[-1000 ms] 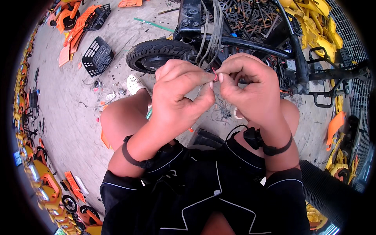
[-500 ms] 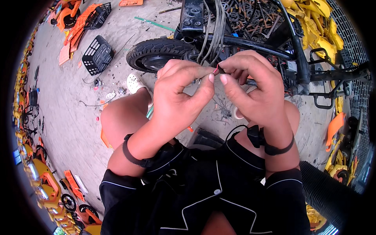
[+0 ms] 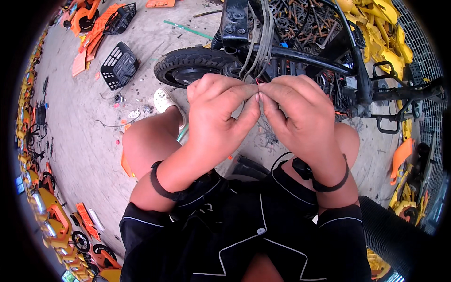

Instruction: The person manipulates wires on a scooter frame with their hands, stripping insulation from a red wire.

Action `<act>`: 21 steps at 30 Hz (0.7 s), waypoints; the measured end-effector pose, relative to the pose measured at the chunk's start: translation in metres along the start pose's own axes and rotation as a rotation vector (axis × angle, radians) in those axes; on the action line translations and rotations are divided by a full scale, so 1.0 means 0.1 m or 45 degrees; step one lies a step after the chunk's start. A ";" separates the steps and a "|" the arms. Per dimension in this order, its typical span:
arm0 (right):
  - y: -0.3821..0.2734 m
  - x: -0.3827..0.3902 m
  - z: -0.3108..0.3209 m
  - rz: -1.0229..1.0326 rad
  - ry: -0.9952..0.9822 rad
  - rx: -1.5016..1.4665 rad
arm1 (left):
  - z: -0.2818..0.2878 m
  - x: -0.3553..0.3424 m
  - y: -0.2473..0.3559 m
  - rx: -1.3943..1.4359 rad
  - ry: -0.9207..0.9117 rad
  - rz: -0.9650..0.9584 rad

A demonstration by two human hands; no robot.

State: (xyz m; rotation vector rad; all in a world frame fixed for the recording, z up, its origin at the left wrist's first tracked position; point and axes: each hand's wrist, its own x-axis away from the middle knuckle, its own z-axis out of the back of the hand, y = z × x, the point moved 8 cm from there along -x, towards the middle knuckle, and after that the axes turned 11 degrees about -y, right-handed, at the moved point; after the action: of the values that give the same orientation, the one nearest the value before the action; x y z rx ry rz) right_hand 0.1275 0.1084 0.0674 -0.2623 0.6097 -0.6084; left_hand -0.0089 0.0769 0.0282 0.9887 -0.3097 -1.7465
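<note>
My left hand (image 3: 217, 113) and my right hand (image 3: 303, 110) meet fingertip to fingertip in front of me. Both are closed in a pinch on a thin red wire (image 3: 258, 81), of which only a short bit shows between them. Its ends are hidden by my fingers. Just beyond, a bundle of grey cables (image 3: 263, 42) hangs down over a black vehicle frame (image 3: 300, 57). A black-tyred wheel (image 3: 195, 66) lies behind my left hand, at the frame's left end.
Behind the frame is a heap of rusty metal parts (image 3: 305, 23). Yellow plastic panels (image 3: 383, 33) are piled at the far right. A black basket (image 3: 119, 66) and a green strip (image 3: 188, 29) lie on the floor to the left. A ribbed black hose (image 3: 392, 230) runs at the lower right.
My right hand has turned and its fingers have closed in, so both hands' fingertips now press together. Less of the red wire shows between them.
</note>
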 end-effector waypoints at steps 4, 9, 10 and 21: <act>-0.11 -0.02 0.01 0.050 -0.049 0.075 | 0.00 0.04 0.01 -0.010 -0.015 -0.031; -0.17 -0.06 0.06 0.043 -0.030 0.060 | 0.07 0.01 0.02 0.145 -0.085 -0.066; -0.18 -0.06 0.07 0.056 0.000 0.059 | 0.11 0.00 0.05 0.143 -0.081 -0.071; -0.22 -0.03 0.11 0.069 0.038 -0.185 | 0.15 0.00 0.03 0.328 -0.145 -0.152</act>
State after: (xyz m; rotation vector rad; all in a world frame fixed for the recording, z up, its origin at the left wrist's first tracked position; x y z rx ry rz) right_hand 0.1221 0.0931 0.0863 -0.3721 0.6884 -0.5172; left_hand -0.0181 0.0721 0.0391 1.1107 -0.5700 -1.9082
